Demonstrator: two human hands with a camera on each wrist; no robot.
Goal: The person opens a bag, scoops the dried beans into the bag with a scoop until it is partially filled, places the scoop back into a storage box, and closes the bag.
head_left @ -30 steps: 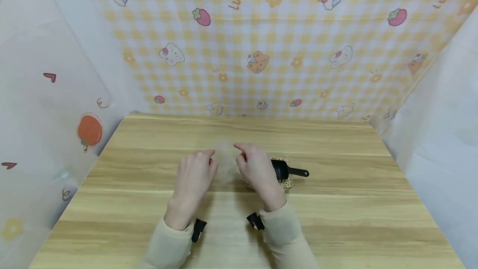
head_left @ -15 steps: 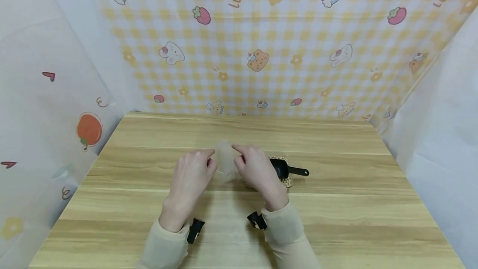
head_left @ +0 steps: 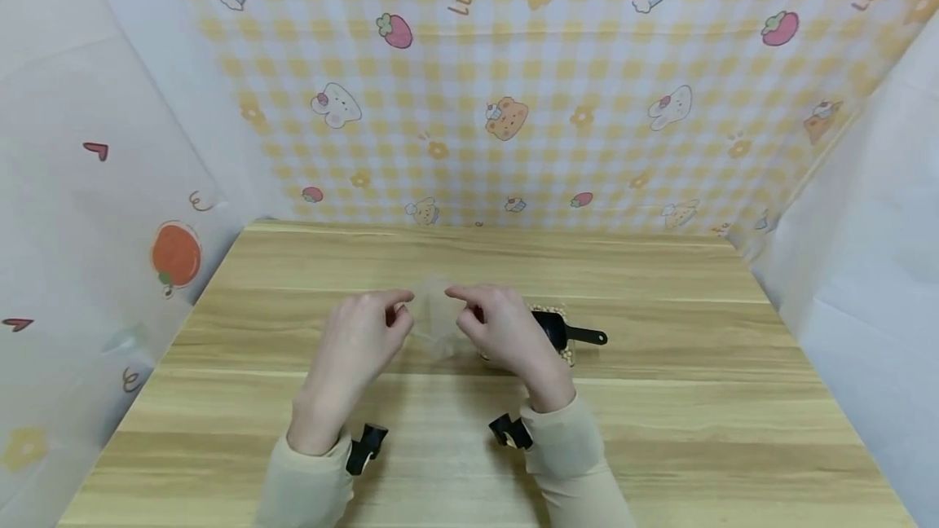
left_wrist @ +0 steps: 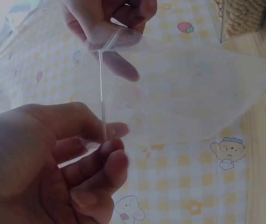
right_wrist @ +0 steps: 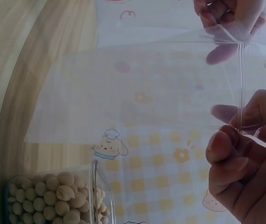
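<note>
A clear zip-lock plastic bag [head_left: 443, 316] hangs between the two hands, its mouth uppermost. My left hand [head_left: 359, 336] pinches one end of the mouth, with a finger visible through the film in the left wrist view. At the opposite end, my right hand [head_left: 506, 332] pinches the rim between thumb and fingers. The bag's body [right_wrist: 123, 88] hangs flat and see-through in the right wrist view. Beside and partly behind the right hand stands a clear container [right_wrist: 94, 186] of round pale beans [right_wrist: 49, 198]. Across it lies a black scoop [head_left: 553, 331].
The scoop's handle [head_left: 587, 336] sticks out past the container's right side. A wood-grain table [head_left: 660, 430] lies under everything. Behind it rises a yellow checked backdrop [head_left: 506, 63], with white sheets [head_left: 873, 267] at the sides.
The left hand and forearm have shifted left. The right fingertips have moved slightly left, while the right forearm has moved slightly right. Both hands keep hold of the bag; container and scoop stay put.
</note>
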